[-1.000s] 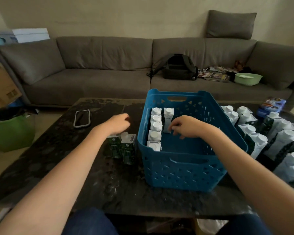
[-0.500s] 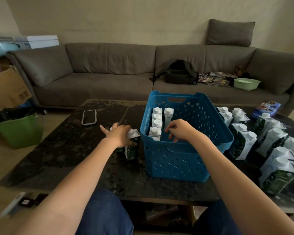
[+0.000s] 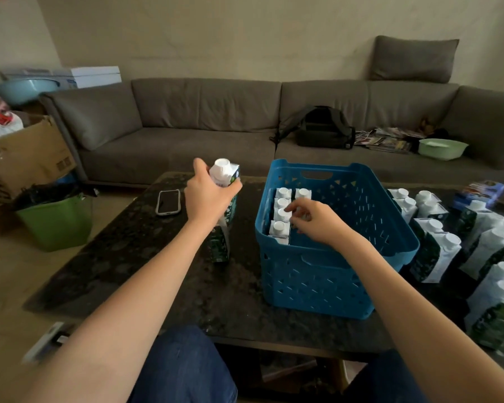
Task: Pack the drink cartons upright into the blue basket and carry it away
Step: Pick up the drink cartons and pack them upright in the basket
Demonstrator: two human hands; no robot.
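Note:
The blue basket (image 3: 326,274) stands on the dark table (image 3: 146,271). Several white-capped drink cartons (image 3: 280,228) stand upright in a row along its left wall. My left hand (image 3: 207,196) holds a carton (image 3: 226,173) by its top, lifted above the table just left of the basket. Under it another carton (image 3: 220,242) stands on the table. My right hand (image 3: 314,222) is inside the basket, fingers touching the caps of the packed cartons; I cannot tell whether it grips one. Several more cartons (image 3: 437,251) stand on the table right of the basket.
A phone (image 3: 168,202) lies on the table to the left. Behind is a grey sofa (image 3: 186,132) with a black bag (image 3: 323,129) and a green bowl (image 3: 442,148). A green bin (image 3: 56,222) and a cardboard box (image 3: 26,155) sit on the floor at left.
My left hand took hold of a carton left of the basket and raised it off the table. My right hand stayed inside the basket by the packed cartons.

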